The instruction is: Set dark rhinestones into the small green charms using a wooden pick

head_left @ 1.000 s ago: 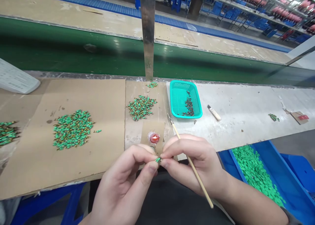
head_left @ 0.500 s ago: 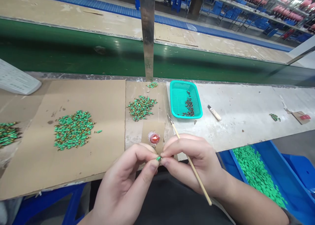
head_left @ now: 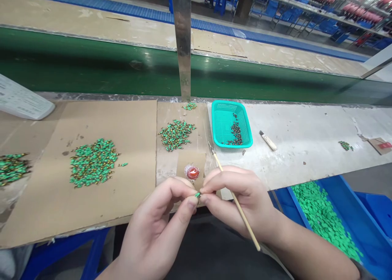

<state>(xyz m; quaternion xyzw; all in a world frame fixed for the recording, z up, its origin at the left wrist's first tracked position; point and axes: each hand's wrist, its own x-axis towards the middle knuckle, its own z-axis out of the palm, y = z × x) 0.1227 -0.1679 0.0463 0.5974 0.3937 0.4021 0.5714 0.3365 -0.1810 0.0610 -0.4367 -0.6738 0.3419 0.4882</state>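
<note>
My left hand [head_left: 162,218] pinches a tiny green piece [head_left: 197,195] between thumb and forefinger. My right hand [head_left: 248,198] grips the other end of the piece with its thumb and fingertips. A thin paintbrush [head_left: 217,160] with a pale wooden handle rests in the same right hand, bristles pointing up and away. Just beyond my fingers lies a glossy red oval [head_left: 192,173] on a small cardboard square. Behind it is a heap of green and gold pieces [head_left: 176,135]. Most of the held piece is hidden by my fingertips.
A turquoise basket [head_left: 217,126] holds small dark pieces. Left of my hands, another green and gold heap [head_left: 93,163] lies on cardboard. A flat brush [head_left: 268,141] lies to the right. Below the table, a blue bin [head_left: 346,206] contains green pieces. A metal post [head_left: 183,47] rises at the back.
Both hands keep nearly the same pinch on the green piece. The paintbrush's handle end has shifted slightly up and left. The view has moved a little.
</note>
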